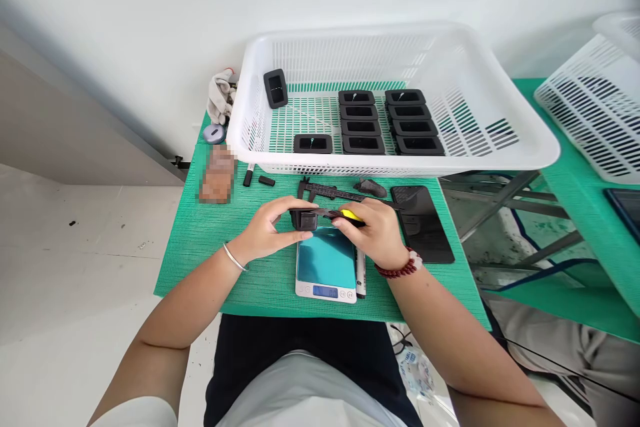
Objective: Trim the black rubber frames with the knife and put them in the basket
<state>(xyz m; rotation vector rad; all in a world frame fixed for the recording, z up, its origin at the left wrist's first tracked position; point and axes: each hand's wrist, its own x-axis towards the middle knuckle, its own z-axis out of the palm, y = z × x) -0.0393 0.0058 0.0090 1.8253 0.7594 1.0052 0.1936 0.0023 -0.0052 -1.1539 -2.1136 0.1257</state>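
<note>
The left grip (267, 230) is closed, thumb against fingers, on a small black part (307, 221), which is held above the far edge of a scale (327, 260). A yellow-and-black tool (351, 215) is clasped by the right grip (376, 230), its narrow end directed toward the part; whether they touch cannot be told. The scale is set on a green worktop (195, 240). Just beyond, a black caliper (325, 191) is laid near a glossy black device (427, 227). Farther back, black rectangular frames (360, 127) are contained in a white basket (400, 164).
</note>
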